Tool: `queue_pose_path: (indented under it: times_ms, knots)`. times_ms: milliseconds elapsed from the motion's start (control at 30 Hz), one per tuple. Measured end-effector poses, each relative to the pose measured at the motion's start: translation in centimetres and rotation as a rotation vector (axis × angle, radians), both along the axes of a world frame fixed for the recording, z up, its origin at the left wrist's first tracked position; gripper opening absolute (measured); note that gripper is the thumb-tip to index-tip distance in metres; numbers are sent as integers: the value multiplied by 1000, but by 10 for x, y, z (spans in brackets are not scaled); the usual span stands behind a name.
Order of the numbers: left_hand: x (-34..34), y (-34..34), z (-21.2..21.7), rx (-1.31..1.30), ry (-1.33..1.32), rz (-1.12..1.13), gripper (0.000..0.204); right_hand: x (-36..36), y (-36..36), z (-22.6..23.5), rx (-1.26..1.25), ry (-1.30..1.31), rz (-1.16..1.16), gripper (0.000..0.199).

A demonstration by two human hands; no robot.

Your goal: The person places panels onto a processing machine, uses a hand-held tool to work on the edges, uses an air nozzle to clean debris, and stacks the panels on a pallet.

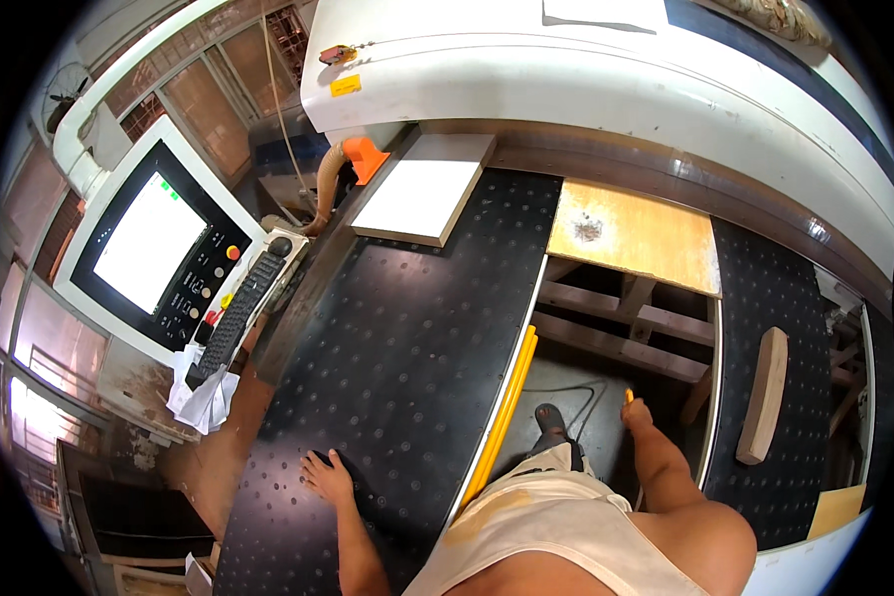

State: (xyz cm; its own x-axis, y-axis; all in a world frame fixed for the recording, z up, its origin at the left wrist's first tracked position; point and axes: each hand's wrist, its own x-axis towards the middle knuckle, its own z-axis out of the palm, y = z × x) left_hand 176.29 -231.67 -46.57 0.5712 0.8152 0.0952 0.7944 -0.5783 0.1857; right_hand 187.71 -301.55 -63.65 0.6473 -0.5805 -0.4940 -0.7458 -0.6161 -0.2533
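My left hand [328,479] lies flat on the black dotted tabletop [368,368], fingers spread, holding nothing. Down in the gap between two table sections, my right hand [637,413] is closed around a small yellow-orange object [629,395]. Only its tip sticks out past the fingers, so its kind cannot be made out. Yellow bars [502,417] run along the edge of the left table section. At the far end of that section rests a white-topped rectangular panel stack [412,194], beyond my left hand's reach.
A control console with a lit screen [154,243] and keyboard [236,313] stands at left, with crumpled papers [204,392] below. A worn wooden board [636,233] bridges the gap's far end. A wooden block [764,397] lies on the right section. A white machine housing [566,74] spans the back.
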Motion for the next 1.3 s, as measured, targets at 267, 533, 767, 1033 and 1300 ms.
queue_pose_path:
  times_ms: [267,533,767,1033,1300]
  knots:
    - [-7,4,-2,-2,-94,15,71,79,30,90,533,-172,294,33]
    - [-8,2,2,-19,-133,-9,72,143,91,289,463,-743,368,29]
    - [-9,2,2,-26,-205,3,72,156,124,314,639,-701,355,27]
    - [-8,7,-2,9,-211,3,71,158,127,254,651,-642,353,31]
    - [-8,3,1,-10,-177,23,71,129,138,269,694,-552,364,27]
